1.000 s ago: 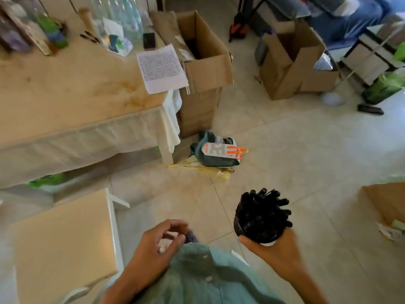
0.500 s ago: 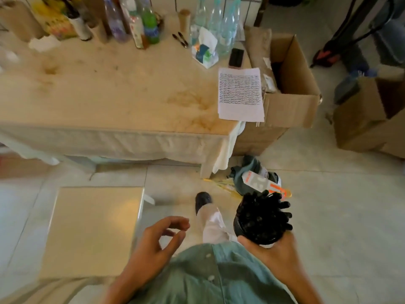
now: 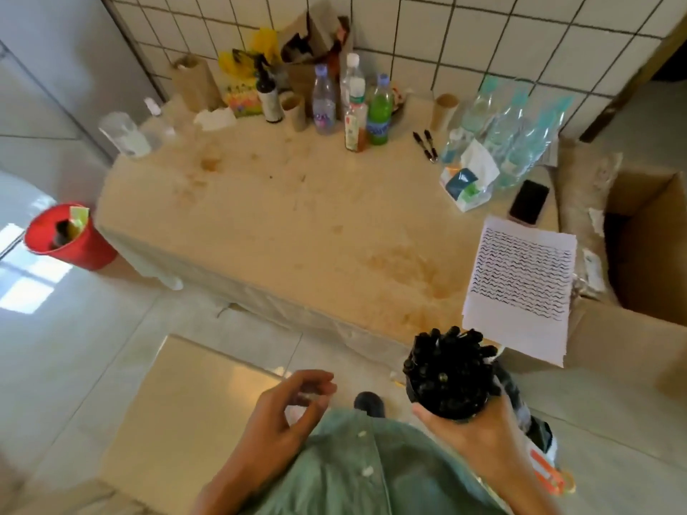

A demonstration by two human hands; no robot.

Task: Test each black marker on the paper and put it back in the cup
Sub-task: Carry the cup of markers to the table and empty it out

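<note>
- Cup (image 3: 446, 405) packed with black markers (image 3: 448, 366), lower right of centre in the frame, held over the floor just in front of the table's near edge; caps point up and fan outward.
- Right hand (image 3: 470, 434) grips the cup from beneath, thumb and fingers curled round its base.
- Left hand (image 3: 286, 407), lower centre, holds nothing; fingers loosely curled, index and thumb tips close together.
- Paper (image 3: 520, 288) lies at the right end of the table, filled with rows of black wavy test lines; its near corner overhangs the table edge, just above the markers in frame.
- Table (image 3: 297, 224): beige, stained top with brownish rings and blotches, cloth hanging down the front.
- Two loose pens (image 3: 425, 144) lie side by side toward the upper right of the table top; a dark phone (image 3: 528, 201) lies just beyond the paper.
- Plastic bottles (image 3: 351, 105) and cardboard tubes stand along the far edge against a white tiled wall (image 3: 464, 39).
- Open cardboard box (image 3: 647, 247) at right edge of frame, beside the table.
- Red bucket (image 3: 67, 237) on the floor, left of the table.
- Pale tiled floor (image 3: 67, 351); a light square stool top (image 3: 208, 414) at lower left, by the left hand.
</note>
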